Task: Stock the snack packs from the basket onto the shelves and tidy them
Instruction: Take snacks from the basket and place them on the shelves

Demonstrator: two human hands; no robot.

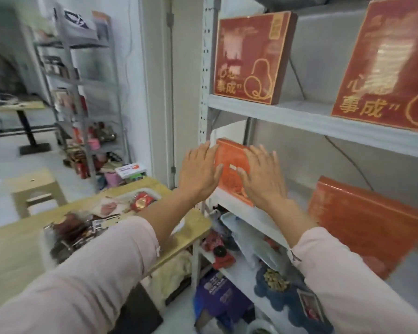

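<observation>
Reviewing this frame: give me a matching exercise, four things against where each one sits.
Things:
1 left dark red box
2 left orange box
3 stool
4 snack packs

Places:
A on the table
B between left hand and right hand
C on the upper shelf
D on the floor

Pairs: 1-C, 2-B, 3-D, 4-A.

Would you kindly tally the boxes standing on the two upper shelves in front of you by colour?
Dark red boxes: 2
Orange boxes: 2
Total: 4
</observation>
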